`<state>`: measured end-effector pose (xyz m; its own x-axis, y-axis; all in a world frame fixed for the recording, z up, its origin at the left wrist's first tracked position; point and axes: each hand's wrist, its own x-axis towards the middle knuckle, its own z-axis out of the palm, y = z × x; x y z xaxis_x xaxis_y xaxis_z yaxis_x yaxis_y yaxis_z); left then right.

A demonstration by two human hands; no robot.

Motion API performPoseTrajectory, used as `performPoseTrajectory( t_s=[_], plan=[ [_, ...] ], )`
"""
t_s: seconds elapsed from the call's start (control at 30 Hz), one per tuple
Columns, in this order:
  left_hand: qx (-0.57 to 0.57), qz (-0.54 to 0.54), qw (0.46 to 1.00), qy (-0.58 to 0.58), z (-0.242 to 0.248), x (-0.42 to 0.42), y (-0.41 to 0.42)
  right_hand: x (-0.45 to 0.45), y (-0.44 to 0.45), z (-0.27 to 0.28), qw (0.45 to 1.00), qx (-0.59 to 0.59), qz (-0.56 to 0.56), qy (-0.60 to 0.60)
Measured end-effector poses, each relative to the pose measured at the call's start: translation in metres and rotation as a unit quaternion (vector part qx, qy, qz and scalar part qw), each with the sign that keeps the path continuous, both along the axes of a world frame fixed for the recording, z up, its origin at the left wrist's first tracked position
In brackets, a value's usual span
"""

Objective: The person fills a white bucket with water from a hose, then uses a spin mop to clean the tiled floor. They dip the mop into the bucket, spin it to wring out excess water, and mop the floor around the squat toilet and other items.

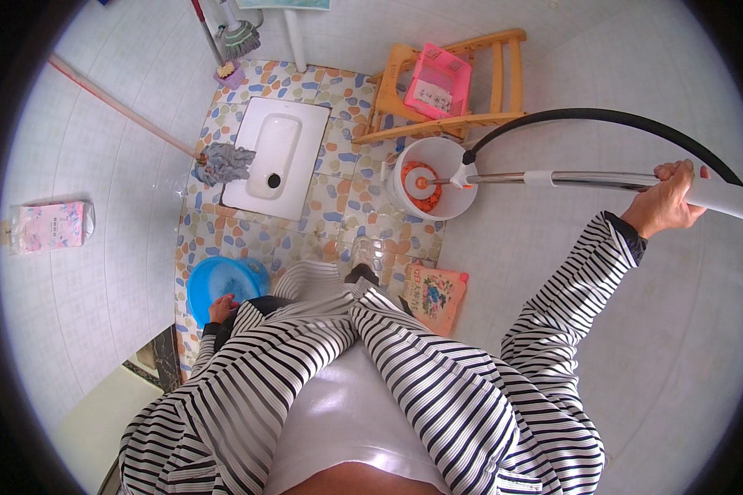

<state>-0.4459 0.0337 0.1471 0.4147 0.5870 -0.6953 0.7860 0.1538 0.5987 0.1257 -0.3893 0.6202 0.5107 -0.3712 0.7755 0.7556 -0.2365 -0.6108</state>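
My right hand (669,197) is closed around the handle of a spin mop (607,180), a silver and white pole that slants down to the left. The mop's round head with orange strands (424,185) rests in a white bucket (452,148). A black hose (600,115) arches above the pole and joins a white fitting near the bucket. Low on the left, my left hand (223,307) is beside a blue plastic basin (210,278), its fingers partly hidden; whether it touches the basin is unclear.
A squat toilet (312,133) is set in the pebble-pattern floor, with a grey rag mop (223,164) over its left edge. A wooden chair (514,74) with a pink basket (412,93) stands behind the bucket. A pink printed packet (449,291) lies by the right wall.
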Motion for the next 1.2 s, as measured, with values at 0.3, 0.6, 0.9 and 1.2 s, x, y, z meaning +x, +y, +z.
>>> performPoseTrajectory(
  t_s=[0.3,0.6,0.9,1.2],
  plan=[
    [-0.003,-0.032,0.999,-0.03,-0.043,0.008,0.011,0.003,-0.005,-0.008,0.997,0.024,0.056,0.057],
    [0.022,-0.135,0.987,-0.087,-0.063,0.039,0.012,-0.028,-0.007,0.09,0.997,-0.023,0.062,-0.027],
    [-0.14,0.154,0.976,-0.056,-0.053,0.049,0.01,-0.018,-0.008,0.01,0.999,0.016,0.034,0.005],
    [-0.123,0.133,0.981,-0.067,-0.083,0.001,0.033,-0.031,-0.001,0.088,0.998,-0.022,0.059,-0.019]
  ],
)
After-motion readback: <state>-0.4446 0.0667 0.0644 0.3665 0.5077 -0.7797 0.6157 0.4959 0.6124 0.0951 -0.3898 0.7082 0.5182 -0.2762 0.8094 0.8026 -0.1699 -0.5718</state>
